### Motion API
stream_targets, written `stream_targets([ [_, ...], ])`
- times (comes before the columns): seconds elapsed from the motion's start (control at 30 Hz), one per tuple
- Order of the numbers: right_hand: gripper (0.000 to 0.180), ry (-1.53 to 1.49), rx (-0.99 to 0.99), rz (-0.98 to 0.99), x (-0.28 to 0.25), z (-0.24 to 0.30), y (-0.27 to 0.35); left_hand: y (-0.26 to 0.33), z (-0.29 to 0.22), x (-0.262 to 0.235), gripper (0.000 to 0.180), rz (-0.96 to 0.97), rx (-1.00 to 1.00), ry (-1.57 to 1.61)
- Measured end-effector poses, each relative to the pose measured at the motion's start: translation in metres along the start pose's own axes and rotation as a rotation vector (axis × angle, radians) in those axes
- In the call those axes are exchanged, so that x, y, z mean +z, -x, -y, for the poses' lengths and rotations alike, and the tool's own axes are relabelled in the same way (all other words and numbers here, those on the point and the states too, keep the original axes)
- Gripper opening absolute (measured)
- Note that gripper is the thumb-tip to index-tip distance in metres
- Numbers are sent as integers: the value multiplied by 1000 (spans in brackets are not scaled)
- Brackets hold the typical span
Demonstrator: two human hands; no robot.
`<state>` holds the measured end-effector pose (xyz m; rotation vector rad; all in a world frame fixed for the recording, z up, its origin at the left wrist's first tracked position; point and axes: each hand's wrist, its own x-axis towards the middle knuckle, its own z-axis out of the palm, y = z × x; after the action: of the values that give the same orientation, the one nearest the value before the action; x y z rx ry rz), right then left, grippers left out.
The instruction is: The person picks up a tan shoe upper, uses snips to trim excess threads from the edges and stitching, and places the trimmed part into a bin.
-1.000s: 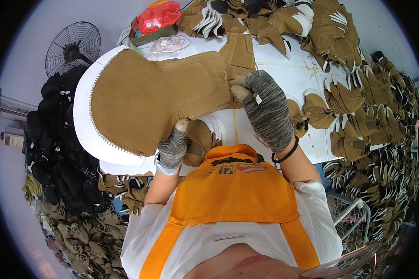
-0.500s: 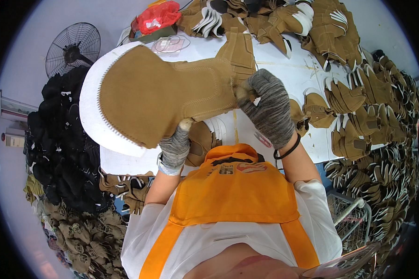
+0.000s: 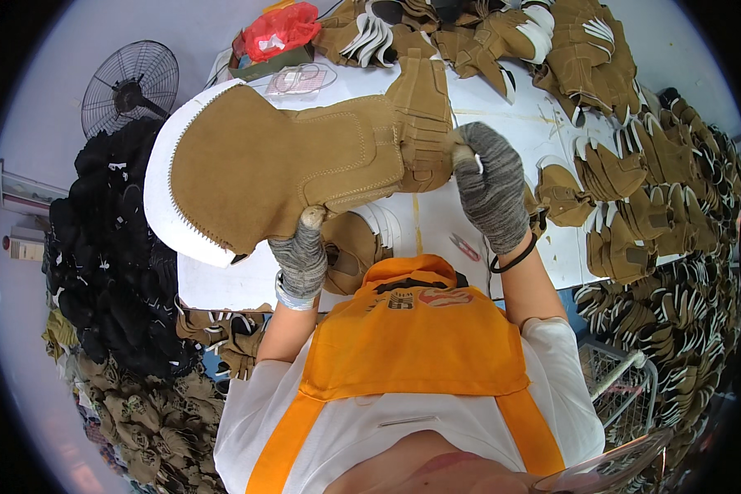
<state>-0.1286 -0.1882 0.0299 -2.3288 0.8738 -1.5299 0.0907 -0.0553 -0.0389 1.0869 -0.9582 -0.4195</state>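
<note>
I hold up a large tan suede boot upper (image 3: 288,169) with a white lining edge along its left side, above a white table (image 3: 502,115). My left hand (image 3: 302,253), in a grey fingerless glove, grips its lower edge from below. My right hand (image 3: 491,185), also in a grey glove, pinches the narrow stitched end at the right. A second tan piece with white lining (image 3: 356,247) lies on the table just under the left hand. Small red snips (image 3: 467,246) lie on the table near my right wrist.
Stacks of tan suede pieces with white lining (image 3: 634,206) crowd the right side and the far edge (image 3: 502,33). A heap of black material (image 3: 107,263) lies left, a black floor fan (image 3: 132,86) beyond it. A red bag (image 3: 280,29) sits at the table's far end.
I have lifted the suede piece a little higher and turned it, the white-edged end swinging up and left. My right hand has slid along to the narrow end.
</note>
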Motion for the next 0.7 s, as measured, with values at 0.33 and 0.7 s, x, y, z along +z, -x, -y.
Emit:
stream_targets([
  [0.33, 19, -405, 280, 201, 6, 23, -2, 2, -19, 16, 54, 26, 133, -46],
  [0.7, 21, -407, 262, 188, 3, 18, 0, 10, -20, 10, 54, 127, 39, -56],
])
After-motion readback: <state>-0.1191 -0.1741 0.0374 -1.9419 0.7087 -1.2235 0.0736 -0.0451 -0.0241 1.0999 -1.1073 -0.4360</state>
